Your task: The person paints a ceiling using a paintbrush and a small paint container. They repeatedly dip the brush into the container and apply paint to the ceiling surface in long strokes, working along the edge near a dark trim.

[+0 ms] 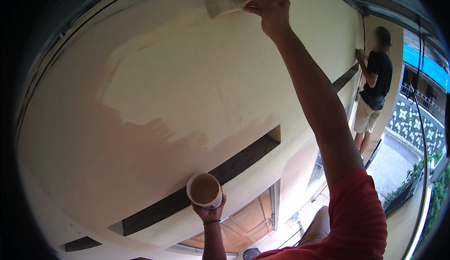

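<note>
High up on the wall, my right hand [272, 10] is closed round a wide paintbrush [228, 2] with a red-tipped handle. Its pale bristles point left and lie at the wall's upper part, close under a dark cable. Lower down, my left hand [209, 211] holds up a white paint cup [205, 190] from below, with brownish-beige paint inside. The wall [178, 86] is pale yellow in the middle. Pinkish-beige paint with ragged brush edges covers its left and lower parts.
Behind the cup runs a dark slot-shaped recess [197, 187] in the wall. Below it is a wooden door [248, 220]. A person [377, 72] in a dark shirt stands at the wall on the right. Dark cables run along the wall's top. Farther right are a patterned fence [415, 119] and plants.
</note>
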Demonstrator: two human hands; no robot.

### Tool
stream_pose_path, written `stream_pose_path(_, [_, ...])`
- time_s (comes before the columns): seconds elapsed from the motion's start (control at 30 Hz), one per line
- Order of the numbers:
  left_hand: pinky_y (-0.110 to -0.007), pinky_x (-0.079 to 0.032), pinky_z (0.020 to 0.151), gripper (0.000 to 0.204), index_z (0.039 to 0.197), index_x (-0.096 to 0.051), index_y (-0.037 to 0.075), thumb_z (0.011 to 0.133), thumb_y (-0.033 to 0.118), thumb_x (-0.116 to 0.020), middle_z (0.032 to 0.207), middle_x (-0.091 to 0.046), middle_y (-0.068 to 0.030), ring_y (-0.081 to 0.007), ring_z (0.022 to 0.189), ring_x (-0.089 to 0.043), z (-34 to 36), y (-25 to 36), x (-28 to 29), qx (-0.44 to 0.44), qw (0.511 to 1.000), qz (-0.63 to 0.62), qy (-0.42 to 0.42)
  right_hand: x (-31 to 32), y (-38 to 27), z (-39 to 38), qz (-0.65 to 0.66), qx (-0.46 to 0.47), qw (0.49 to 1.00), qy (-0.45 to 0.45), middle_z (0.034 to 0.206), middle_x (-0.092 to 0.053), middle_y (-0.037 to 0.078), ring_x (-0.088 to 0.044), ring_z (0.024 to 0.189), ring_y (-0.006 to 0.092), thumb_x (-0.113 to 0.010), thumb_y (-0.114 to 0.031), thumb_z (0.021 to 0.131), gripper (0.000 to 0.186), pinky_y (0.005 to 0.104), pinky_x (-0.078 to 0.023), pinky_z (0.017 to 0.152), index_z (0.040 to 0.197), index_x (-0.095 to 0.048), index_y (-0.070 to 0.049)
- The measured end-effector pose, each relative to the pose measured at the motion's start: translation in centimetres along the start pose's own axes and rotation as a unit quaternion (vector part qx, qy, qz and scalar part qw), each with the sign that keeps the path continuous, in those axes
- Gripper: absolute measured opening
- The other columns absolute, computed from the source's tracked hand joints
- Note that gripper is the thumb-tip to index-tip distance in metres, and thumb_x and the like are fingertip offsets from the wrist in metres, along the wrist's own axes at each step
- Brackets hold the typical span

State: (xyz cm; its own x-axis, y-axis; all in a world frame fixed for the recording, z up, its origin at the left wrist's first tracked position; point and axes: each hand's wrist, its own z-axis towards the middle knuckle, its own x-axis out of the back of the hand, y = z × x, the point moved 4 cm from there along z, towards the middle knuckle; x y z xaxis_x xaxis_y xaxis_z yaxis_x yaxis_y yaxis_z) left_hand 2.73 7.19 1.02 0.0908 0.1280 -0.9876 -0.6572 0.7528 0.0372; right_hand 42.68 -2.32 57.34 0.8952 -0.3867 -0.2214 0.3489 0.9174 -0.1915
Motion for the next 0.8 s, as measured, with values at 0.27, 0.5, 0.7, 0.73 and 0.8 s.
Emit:
stream_pose_path(0.27, [-0.066, -0.051, 0.104, 0.08, 0.155, -0.057, 0.022, 0.089, 0.065, -0.072, 0.151, -0.061, -0.0144, -0.0452, 0.143, -0.052, -0.5, 0.1, 0.5, -0.016, 1.0, -0.013, 0.015, 12.6, -1.4, 0.7, -0.14, 0.056, 0.96, 0.235, 0.101, -0.076, 0.014, -0.079, 0.09, 0.027, -0.081, -0.004, 0.088, 0.025, 0.0411, -0.07, 0.083, 0.11, -0.072, 0.006])
stream_pose_path(0.5, [-0.067, -0.052, 0.103, 0.078, 0.154, -0.057, 0.023, 0.091, 0.066, -0.071, 0.153, -0.06, -0.0135, -0.0467, 0.143, -0.052, 0.4, 0.3, 1.3, -0.018, 1.0, -0.001, 0.015, 0.9, -1.1, -0.5, -0.611, 0.266, 0.727, 0.165, 0.089, -0.075, 0.003, -0.075, 0.076, 0.027, -0.084, -0.032, 0.086, 0.016, 0.0431, -0.06, 0.069, 0.098, -0.078, -0.024])
stream_pose_path(0.7, [-0.067, -0.053, 0.103, 0.077, 0.155, -0.056, 0.022, 0.092, 0.064, -0.071, 0.153, -0.06, -0.0141, -0.048, 0.141, -0.053, -0.4, 0.2, 0.9, -0.037, 0.999, 0.001, 0.018, -20.7, -4.1, -10.3, -0.475, 0.392, 0.788, 0.019, 0.085, -0.058, 0.005, -0.063, 0.074, 0.0249, -0.084, -0.019, 0.076, 0.017, 0.0393, -0.053, 0.056, 0.088, -0.073, -0.023])
stream_pose_path(0.73, [-0.067, -0.053, 0.103, 0.077, 0.155, -0.056, 0.022, 0.092, 0.063, -0.071, 0.153, -0.06, -0.0142, -0.0481, 0.141, -0.054, -0.4, 0.1, 0.7, -0.039, 0.999, 0.008, 0.017, -22.6, -4.2, -11.4, -0.477, 0.409, 0.778, 0.004, 0.086, -0.059, 0.005, -0.061, 0.073, 0.0234, -0.085, -0.021, 0.076, 0.015, 0.0362, -0.051, 0.055, 0.086, -0.073, -0.023])
stream_pose_path(0.8, [-0.068, -0.052, 0.103, 0.077, 0.155, -0.056, 0.021, 0.092, 0.063, -0.071, 0.153, -0.06, -0.0143, -0.0482, 0.141, -0.054, -0.1, 0.0, 0.5, -0.026, 1.0, -0.007, 0.004, -24.7, -5.0, -12.8, -0.444, 0.401, 0.801, -0.03, 0.088, -0.061, 0.003, -0.063, 0.075, 0.0215, -0.087, -0.017, 0.073, 0.021, 0.0337, -0.054, 0.058, 0.089, -0.073, -0.022])
